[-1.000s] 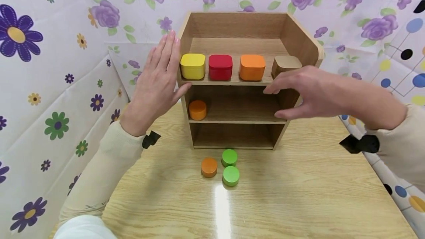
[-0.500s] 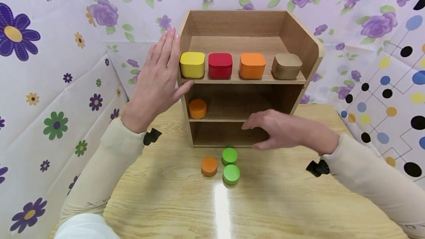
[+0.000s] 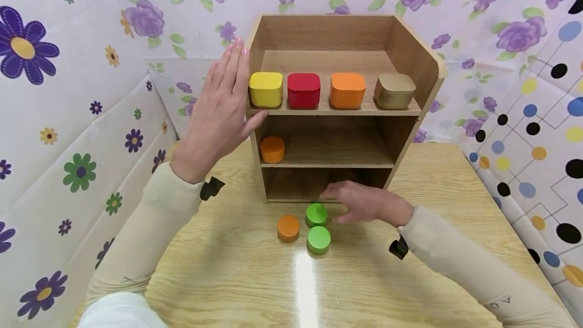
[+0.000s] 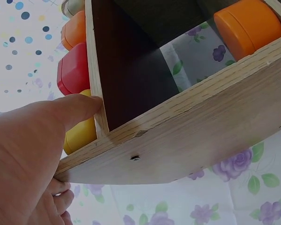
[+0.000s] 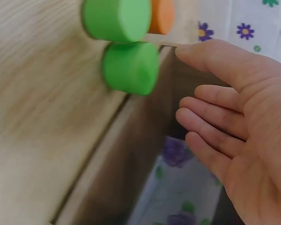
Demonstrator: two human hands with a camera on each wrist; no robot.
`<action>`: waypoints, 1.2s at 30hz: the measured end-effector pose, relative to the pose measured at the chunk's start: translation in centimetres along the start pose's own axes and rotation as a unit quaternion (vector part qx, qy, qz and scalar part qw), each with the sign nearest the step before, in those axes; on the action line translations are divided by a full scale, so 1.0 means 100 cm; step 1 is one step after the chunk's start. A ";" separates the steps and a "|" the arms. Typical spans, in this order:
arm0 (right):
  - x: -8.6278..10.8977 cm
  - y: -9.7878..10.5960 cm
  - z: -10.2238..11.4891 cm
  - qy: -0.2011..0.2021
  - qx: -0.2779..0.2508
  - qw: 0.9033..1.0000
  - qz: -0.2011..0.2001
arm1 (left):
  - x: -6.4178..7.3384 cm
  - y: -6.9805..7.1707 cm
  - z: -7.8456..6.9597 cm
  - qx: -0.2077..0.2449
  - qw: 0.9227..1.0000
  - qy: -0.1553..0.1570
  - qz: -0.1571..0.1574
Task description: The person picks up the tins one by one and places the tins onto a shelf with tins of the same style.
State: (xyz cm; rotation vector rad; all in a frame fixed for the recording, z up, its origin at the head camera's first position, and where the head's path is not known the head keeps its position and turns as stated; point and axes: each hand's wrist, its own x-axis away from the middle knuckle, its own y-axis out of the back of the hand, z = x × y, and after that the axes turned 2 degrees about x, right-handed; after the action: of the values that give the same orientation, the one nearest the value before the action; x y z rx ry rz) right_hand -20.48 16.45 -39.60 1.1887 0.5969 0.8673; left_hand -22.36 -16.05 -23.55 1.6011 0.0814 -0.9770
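Observation:
My left hand (image 3: 218,108) lies with straight fingers along the left side of a small wooden shelf (image 3: 328,32). Its thumb (image 4: 82,105) touches the shelf's front edge beside a yellow box (image 3: 266,89). My right hand (image 3: 364,201) holds nothing; its fingers are relaxed and spread from the thumb, just right of a green round box (image 3: 316,215), with a gap between in the right wrist view. A second green round box (image 3: 319,240) stands nearer, and an orange round box (image 3: 288,229) sits to their left on the table.
Along the top tier stand a red box (image 3: 303,90), an orange rounded-square box (image 3: 347,90) and a gold-brown box (image 3: 394,91). Another orange round box (image 3: 272,150) occupies the middle tier's left end. Patterned cloth (image 3: 73,166) encloses the wooden table (image 3: 387,287).
My right hand has come down and left, from beside the gold-brown box to near the green round boxes. My left hand has stayed at the shelf's side.

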 end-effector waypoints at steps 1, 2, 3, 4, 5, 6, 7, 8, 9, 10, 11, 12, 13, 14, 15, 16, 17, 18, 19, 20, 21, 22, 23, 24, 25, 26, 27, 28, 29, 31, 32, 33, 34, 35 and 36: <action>-0.001 -0.004 -0.002 -0.005 -0.003 1.000 0.001 | 0.000 0.000 0.000 0.001 1.000 0.000 0.000; -0.001 -0.008 -0.004 -0.008 -0.004 1.000 -0.001 | 0.000 -0.001 0.000 0.000 1.000 -0.001 -0.001; -0.002 -0.011 -0.006 -0.012 -0.008 1.000 -0.002 | 0.000 -0.001 0.000 0.000 1.000 -0.001 -0.002; -0.003 -0.015 -0.008 -0.014 -0.009 1.000 -0.005 | 0.000 -0.002 0.000 0.000 1.000 -0.001 -0.003; -0.003 -0.019 -0.009 -0.015 -0.010 1.000 -0.009 | 0.000 -0.002 -0.001 0.001 1.000 -0.002 -0.004; -0.004 -0.022 -0.011 -0.019 -0.013 1.000 -0.012 | 0.000 -0.002 -0.001 0.002 1.000 -0.002 -0.004; -0.005 -0.026 -0.012 -0.020 -0.016 1.000 -0.017 | 0.000 -0.002 -0.001 0.002 1.000 -0.002 -0.004; -0.006 -0.029 -0.014 -0.022 -0.018 0.999 -0.021 | 0.000 -0.003 0.000 0.003 1.000 -0.003 -0.004; -0.007 -0.033 -0.015 -0.028 -0.019 0.999 -0.023 | -0.001 -0.003 0.000 0.003 1.000 -0.003 -0.003; -0.007 -0.037 -0.016 -0.032 -0.019 0.999 -0.026 | -0.001 -0.003 -0.001 0.004 1.000 -0.003 -0.002; -0.008 -0.040 -0.016 -0.037 -0.021 0.999 -0.028 | -0.001 -0.003 -0.001 0.004 1.000 -0.003 0.000; -0.008 -0.044 -0.018 -0.041 -0.022 0.998 -0.030 | -0.001 -0.004 -0.001 0.003 1.000 -0.003 0.001; -0.008 -0.047 -0.019 -0.045 -0.023 0.998 -0.032 | -0.001 -0.004 -0.001 0.002 1.000 -0.002 0.003; -0.009 -0.051 -0.020 -0.049 -0.024 0.998 -0.033 | -0.001 -0.004 -0.001 0.001 1.000 -0.001 0.004; -0.009 -0.053 -0.021 -0.053 -0.026 0.998 -0.035 | -0.001 -0.004 -0.002 0.000 1.000 0.000 0.005; -0.010 -0.056 -0.022 -0.055 -0.031 0.997 -0.038 | -0.001 -0.004 -0.002 -0.001 1.000 0.001 0.005; -0.011 -0.059 -0.024 -0.057 -0.034 0.997 -0.040 | -0.001 -0.004 -0.002 -0.002 1.000 0.002 0.006; -0.011 -0.061 -0.025 -0.059 -0.037 0.997 -0.043 | -0.001 -0.003 -0.002 -0.003 1.000 0.004 0.006; -0.012 -0.063 -0.026 -0.059 -0.041 0.996 -0.046 | -0.001 -0.003 -0.002 -0.003 1.000 0.005 0.006; -0.013 -0.065 -0.027 -0.058 -0.047 0.996 -0.049 | -0.001 -0.003 -0.002 -0.002 1.000 0.007 0.006; -0.014 -0.067 -0.028 -0.056 -0.051 0.996 -0.054 | -0.001 -0.002 -0.002 -0.001 1.000 0.008 0.006; -0.015 -0.069 -0.029 -0.052 -0.055 0.996 -0.057 | 0.000 -0.002 -0.002 -0.001 1.000 0.010 0.006; -0.015 -0.071 -0.030 -0.049 -0.058 0.995 -0.061 | 0.000 -0.001 -0.002 0.001 1.000 0.011 0.007; -0.016 -0.073 -0.031 -0.044 -0.062 0.995 -0.066 | 0.000 -0.001 -0.002 0.004 1.000 0.011 0.007; -0.016 -0.075 -0.032 -0.041 -0.065 0.995 -0.070 | 0.000 -0.001 -0.002 0.006 1.000 0.011 0.006; -0.017 -0.076 -0.033 -0.040 -0.070 0.994 -0.073 | -0.001 -0.001 -0.002 0.007 1.000 0.010 0.006; -0.017 -0.077 -0.034 -0.041 -0.073 0.994 -0.076 | -0.001 -0.001 -0.002 0.007 1.000 0.009 0.005; -0.017 -0.078 -0.034 -0.041 -0.076 0.993 -0.079 | -0.001 -0.001 -0.002 0.008 1.000 0.008 0.005; -0.017 -0.079 -0.035 -0.040 -0.080 0.993 -0.082 | -0.002 -0.001 -0.002 0.010 1.000 0.008 0.005; -0.017 -0.080 -0.036 -0.038 -0.085 0.992 -0.086 | -0.002 -0.001 -0.002 0.011 1.000 0.007 0.005; -0.017 -0.080 -0.036 -0.038 -0.087 0.992 -0.086 | -0.002 -0.001 -0.002 0.012 1.000 0.008 0.006; -0.017 -0.080 -0.037 -0.038 -0.088 0.992 -0.086 | -0.002 -0.001 -0.003 0.012 1.000 0.009 0.006; -0.016 -0.081 -0.037 -0.036 -0.089 0.991 -0.088 | -0.002 -0.001 -0.003 0.012 1.000 0.010 0.007; -0.016 -0.081 -0.037 -0.035 -0.088 0.991 -0.090 | -0.001 -0.001 -0.003 0.012 1.000 0.011 0.007; -0.016 -0.080 -0.037 -0.036 -0.089 0.991 -0.091 | -0.001 -0.001 -0.003 0.011 1.000 0.011 0.008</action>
State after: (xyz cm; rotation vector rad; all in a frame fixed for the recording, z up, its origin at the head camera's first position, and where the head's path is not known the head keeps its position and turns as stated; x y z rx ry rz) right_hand -22.22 16.15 -48.42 0.9836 0.5480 0.7046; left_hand -22.33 -15.72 -23.58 1.6307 0.0745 -0.9507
